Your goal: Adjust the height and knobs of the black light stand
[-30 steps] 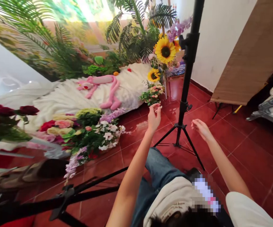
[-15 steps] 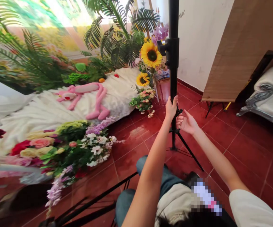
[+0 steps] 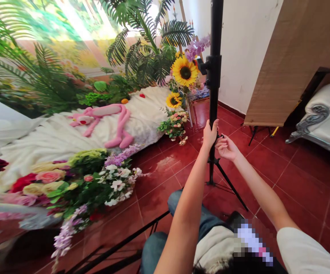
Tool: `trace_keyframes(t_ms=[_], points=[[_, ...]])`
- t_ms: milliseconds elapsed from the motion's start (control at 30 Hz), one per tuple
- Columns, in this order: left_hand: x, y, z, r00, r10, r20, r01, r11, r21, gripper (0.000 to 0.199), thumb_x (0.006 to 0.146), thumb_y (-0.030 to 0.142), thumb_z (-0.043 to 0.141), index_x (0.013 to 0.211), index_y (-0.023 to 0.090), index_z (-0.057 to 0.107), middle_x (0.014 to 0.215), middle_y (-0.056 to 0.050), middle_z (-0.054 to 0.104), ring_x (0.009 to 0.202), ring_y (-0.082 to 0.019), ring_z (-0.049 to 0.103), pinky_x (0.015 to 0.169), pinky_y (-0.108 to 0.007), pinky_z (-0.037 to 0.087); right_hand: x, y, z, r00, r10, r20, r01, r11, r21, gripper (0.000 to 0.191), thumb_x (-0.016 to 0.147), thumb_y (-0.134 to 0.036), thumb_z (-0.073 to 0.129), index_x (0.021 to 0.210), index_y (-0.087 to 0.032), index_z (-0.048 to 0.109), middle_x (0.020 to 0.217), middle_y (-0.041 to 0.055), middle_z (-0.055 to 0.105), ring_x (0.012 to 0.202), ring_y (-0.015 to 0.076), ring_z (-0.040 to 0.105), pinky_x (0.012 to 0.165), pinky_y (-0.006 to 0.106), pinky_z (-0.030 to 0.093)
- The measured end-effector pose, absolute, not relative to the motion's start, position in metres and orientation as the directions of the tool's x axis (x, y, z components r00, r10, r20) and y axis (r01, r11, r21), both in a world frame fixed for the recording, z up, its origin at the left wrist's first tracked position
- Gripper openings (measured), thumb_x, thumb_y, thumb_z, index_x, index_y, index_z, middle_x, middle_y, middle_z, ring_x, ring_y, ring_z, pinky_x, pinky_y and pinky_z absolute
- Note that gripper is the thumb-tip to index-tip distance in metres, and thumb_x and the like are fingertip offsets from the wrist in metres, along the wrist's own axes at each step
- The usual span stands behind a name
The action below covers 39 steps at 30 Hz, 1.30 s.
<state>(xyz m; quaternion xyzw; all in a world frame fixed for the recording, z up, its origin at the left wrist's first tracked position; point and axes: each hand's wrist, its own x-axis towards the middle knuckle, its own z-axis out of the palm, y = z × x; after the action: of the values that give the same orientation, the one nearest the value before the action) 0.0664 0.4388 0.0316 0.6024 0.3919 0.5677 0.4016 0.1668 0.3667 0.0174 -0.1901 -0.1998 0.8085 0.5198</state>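
My left hand (image 3: 210, 135) is closed around the pole of a black tripod light stand (image 3: 214, 83), below its black clamp. My right hand (image 3: 226, 148) hangs just to the right of the pole, fingers apart and curled, holding nothing. Its fingertips are close to a small fitting on the pole, though I cannot tell whether they touch it. The stand's splayed legs (image 3: 227, 186) rest on the red tiles below both hands.
Left of the stand lie artificial flower arrangements (image 3: 87, 186), a sunflower bunch (image 3: 185, 71) and a pink plush panther (image 3: 102, 118) on white fur. A bamboo panel (image 3: 293, 64) and a silver-framed chair (image 3: 321, 121) stand right. A person in jeans (image 3: 207, 243) crouches below.
My left hand has moved from beside the small bouquet onto the pole and closed around it. My right hand has moved in next to the pole. The view has tilted upright.
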Motion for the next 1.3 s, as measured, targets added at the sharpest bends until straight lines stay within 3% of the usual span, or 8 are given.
trace_keyframes(t_ms=[400, 500, 667, 767, 867, 1033, 1200, 1300], points=[[0.068, 0.442, 0.027, 0.064, 0.919, 0.39, -0.007, -0.39, 0.921, 0.038, 0.092, 0.058, 0.049, 0.09, 0.02, 0.055, 0.066, 0.005, 0.056, 0.057, -0.008, 0.053, 0.062, -0.022, 0.043, 0.172, 0.371, 0.017, -0.35, 0.925, -0.151, -0.728, -0.369, -0.578, 0.023, 0.083, -0.026, 0.071, 0.07, -0.019, 0.053, 0.045, -0.01, 0.038, 0.044, 0.0067, 0.031, 0.042, 0.015, 0.033], [0.069, 0.442, 0.027, 0.055, 0.922, 0.384, -0.003, -0.384, 0.923, 0.04, 0.092, 0.059, 0.049, 0.092, 0.02, 0.056, 0.067, 0.004, 0.057, 0.058, -0.008, 0.054, 0.062, -0.023, 0.043, 0.168, 0.376, 0.011, -0.245, 0.954, -0.176, -0.645, -0.295, -0.705, 0.029, 0.08, -0.034, 0.074, 0.068, -0.02, 0.052, 0.045, -0.0101, 0.037, 0.042, 0.0064, 0.029, 0.04, 0.017, 0.031], [0.068, 0.441, 0.028, 0.047, 0.922, 0.385, 0.042, -0.387, 0.921, 0.042, 0.091, 0.06, 0.05, 0.09, 0.019, 0.057, 0.068, 0.004, 0.059, 0.058, -0.008, 0.054, 0.063, -0.023, 0.043, 0.167, 0.372, -0.001, 0.226, 0.96, 0.164, 0.058, 0.155, -0.986, 0.029, 0.075, -0.042, 0.077, 0.07, -0.022, 0.056, 0.055, -0.0031, 0.052, 0.049, 0.0116, 0.045, 0.048, 0.023, 0.036], [0.069, 0.441, 0.026, 0.037, 0.924, 0.381, 0.036, -0.382, 0.923, 0.044, 0.089, 0.063, 0.051, 0.091, 0.02, 0.057, 0.068, 0.003, 0.059, 0.057, -0.009, 0.054, 0.062, -0.024, 0.043, 0.18, 0.359, -0.004, 0.199, 0.865, 0.46, 0.528, 0.301, -0.794, 0.012, 0.084, -0.035, 0.066, 0.09, -0.024, 0.068, 0.076, 0.0034, 0.063, 0.071, 0.0176, 0.058, 0.064, 0.026, 0.041], [0.069, 0.44, 0.026, 0.036, 0.928, 0.371, 0.029, -0.372, 0.928, 0.046, 0.088, 0.065, 0.051, 0.092, 0.02, 0.057, 0.068, 0.003, 0.059, 0.056, -0.009, 0.054, 0.06, -0.024, 0.043, 0.192, 0.347, -0.009, 0.112, 0.823, 0.557, 0.707, 0.328, -0.627, 0.023, 0.091, -0.031, 0.053, 0.101, -0.027, 0.072, 0.088, 0.0066, 0.064, 0.081, 0.0192, 0.059, 0.07, 0.028, 0.042], [0.067, 0.438, 0.029, 0.052, 0.931, 0.362, 0.028, -0.364, 0.931, 0.046, 0.088, 0.066, 0.05, 0.09, 0.021, 0.055, 0.067, 0.004, 0.057, 0.054, -0.008, 0.053, 0.058, -0.023, 0.041, 0.187, 0.345, -0.032, 0.095, 0.825, 0.557, 0.679, 0.356, -0.642, 0.012, 0.085, -0.032, 0.061, 0.09, -0.025, 0.068, 0.096, 0.0075, 0.06, 0.085, 0.0196, 0.057, 0.076, 0.031, 0.046], [0.068, 0.439, 0.028, 0.034, 0.916, 0.399, 0.045, -0.4, 0.915, 0.041, 0.09, 0.061, 0.051, 0.087, 0.02, 0.055, 0.068, 0.003, 0.057, 0.058, -0.009, 0.054, 0.061, -0.023, 0.043, 0.158, 0.384, -0.045, 0.295, 0.861, 0.414, 0.364, 0.3, -0.882, 0.058, 0.064, -0.039, 0.08, 0.112, -0.022, 0.053, 0.111, 0.0088, 0.06, 0.094, 0.0205, 0.058, 0.089, 0.037, 0.05], [0.07, 0.438, 0.028, 0.003, 0.91, 0.414, 0.063, -0.414, 0.908, 0.039, 0.091, 0.059, 0.052, 0.086, 0.02, 0.055, 0.069, 0.002, 0.057, 0.063, -0.01, 0.056, 0.066, -0.023, 0.045, 0.142, 0.412, -0.037, 0.234, 0.908, 0.348, 0.153, 0.319, -0.935, 0.06, 0.062, -0.043, 0.079, 0.113, -0.024, 0.053, 0.107, 0.0067, 0.065, 0.098, 0.0213, 0.061, 0.092, 0.038, 0.05]])
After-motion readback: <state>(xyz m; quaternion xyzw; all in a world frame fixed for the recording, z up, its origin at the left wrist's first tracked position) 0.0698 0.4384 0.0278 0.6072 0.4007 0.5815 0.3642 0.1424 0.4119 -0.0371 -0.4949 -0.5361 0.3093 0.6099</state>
